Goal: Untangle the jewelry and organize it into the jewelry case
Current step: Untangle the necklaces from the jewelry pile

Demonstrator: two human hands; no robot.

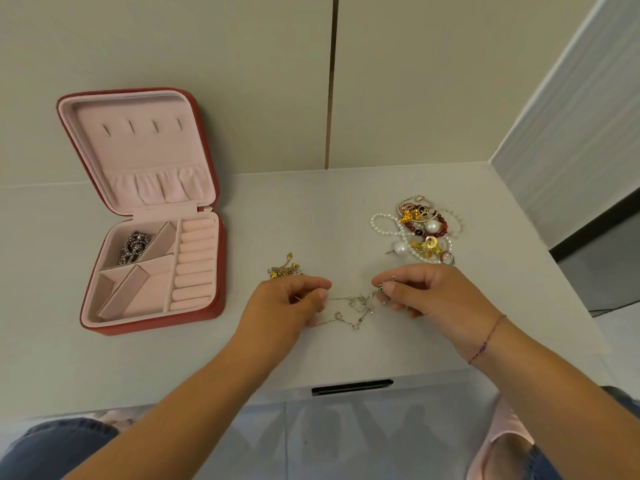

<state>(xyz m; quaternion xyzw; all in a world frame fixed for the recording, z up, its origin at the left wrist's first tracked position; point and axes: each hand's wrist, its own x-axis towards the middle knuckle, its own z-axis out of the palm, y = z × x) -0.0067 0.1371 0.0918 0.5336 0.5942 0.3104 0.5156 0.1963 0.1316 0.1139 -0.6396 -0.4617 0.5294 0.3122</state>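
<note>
Head: left hand (289,304), right hand (427,292) pinch chain (355,301) near table (173,368) edge.

table (311,220) | jewelry case (145,150) | jewelry pile (420,232) | gold chain (284,270) | silver chain (358,301)

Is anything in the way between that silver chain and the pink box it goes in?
Nothing big. Both hands pinch the silver chain, left hand and right hand. A small gold tangle lies just beyond the left hand, near the path toward the open jewelry case. Lifted over it, the chain should get there fine.
</note>
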